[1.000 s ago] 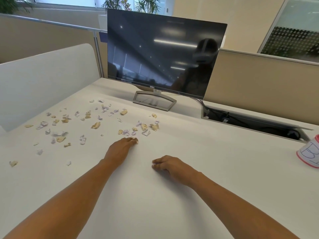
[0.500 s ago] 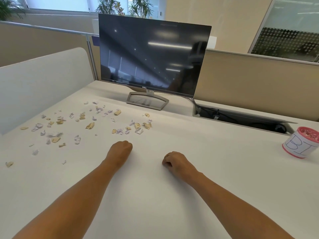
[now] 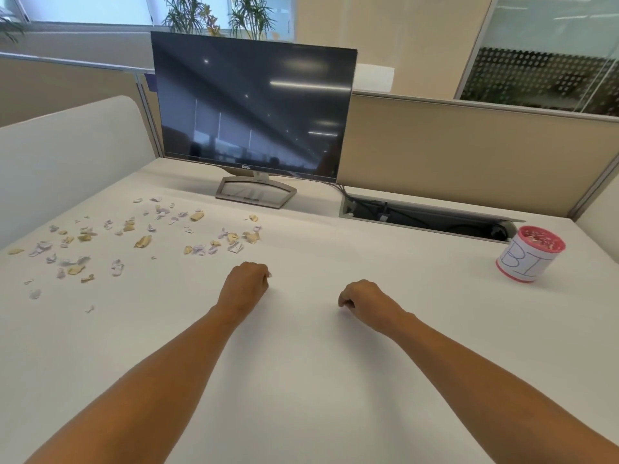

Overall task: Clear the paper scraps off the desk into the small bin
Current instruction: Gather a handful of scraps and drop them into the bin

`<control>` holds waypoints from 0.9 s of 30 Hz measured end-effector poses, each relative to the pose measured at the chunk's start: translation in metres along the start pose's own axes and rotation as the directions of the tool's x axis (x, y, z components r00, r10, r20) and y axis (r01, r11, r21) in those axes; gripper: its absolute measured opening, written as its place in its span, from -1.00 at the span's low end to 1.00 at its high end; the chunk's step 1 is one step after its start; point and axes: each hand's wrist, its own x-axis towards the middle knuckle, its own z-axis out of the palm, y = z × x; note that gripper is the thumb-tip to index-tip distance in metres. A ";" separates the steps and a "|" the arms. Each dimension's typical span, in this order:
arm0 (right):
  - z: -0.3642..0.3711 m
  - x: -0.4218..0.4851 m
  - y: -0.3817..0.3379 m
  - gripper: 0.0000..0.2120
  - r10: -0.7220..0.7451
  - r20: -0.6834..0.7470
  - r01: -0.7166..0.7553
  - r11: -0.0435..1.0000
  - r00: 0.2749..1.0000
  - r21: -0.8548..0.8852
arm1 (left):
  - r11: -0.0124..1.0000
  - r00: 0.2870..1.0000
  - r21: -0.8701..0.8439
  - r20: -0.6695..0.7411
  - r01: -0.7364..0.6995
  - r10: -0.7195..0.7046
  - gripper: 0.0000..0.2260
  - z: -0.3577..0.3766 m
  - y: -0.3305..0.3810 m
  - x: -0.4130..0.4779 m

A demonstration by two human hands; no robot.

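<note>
1. Two bare hands are sitting out in front of the monitor [image 3: 251, 108], low over the desk [image 3: 318, 380]. Can't tell if they're actually touching it.
2. Left hand [image 3: 246, 284] is curling its fingers in tight. A tiny pale scrap [image 3: 270, 274] is poking out at the fingertips, so it looks like it's pinching that one.
3. Right hand [image 3: 366, 301] is balling up too, fingers folded together under the palm, nothing showing in it.
4. Scraps [image 3: 144, 241], tan and pale lilac-white, are lying scattered in front of the monitor and off to its left. The closest ones are lying just beyond the left hand's knuckles, not touching it.
5. Bin [image 3: 526, 259] is standing upright well to the monitor's right and nearer to me than the screen. It's showing a pink rim and "BI" lettering, and bits are lying inside.
6. Cable slot [image 3: 418, 217] is gaping open just right of the monitor's stand.
</note>
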 end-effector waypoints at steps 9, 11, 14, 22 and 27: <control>-0.035 -0.062 0.088 -0.72 0.111 -0.032 -0.112 0.994 0.993 -0.020 | 0.984 0.982 -0.108 0.110 -0.140 0.152 -0.75 0.043 0.131 0.002; -0.043 -0.075 0.110 -0.72 0.134 -0.047 -0.135 0.991 0.990 -0.015 | 0.978 0.974 -0.121 0.131 -0.168 0.183 -0.76 0.054 0.163 0.006; -0.057 -0.090 0.141 -0.72 0.175 -0.069 -0.176 0.984 0.982 -0.005 | 0.970 0.960 -0.121 0.163 -0.209 0.227 -0.76 0.070 0.208 0.012; -0.100 -0.115 0.226 -0.75 0.306 -0.178 -0.293 0.951 0.935 0.097 | 0.955 0.939 -0.172 0.206 -0.241 0.274 -0.79 0.100 0.320 0.039; -0.131 -0.120 0.271 -0.78 0.387 -0.287 -0.337 0.918 0.876 0.209 | 0.948 0.940 -0.211 0.193 -0.240 0.281 -0.77 0.105 0.381 0.067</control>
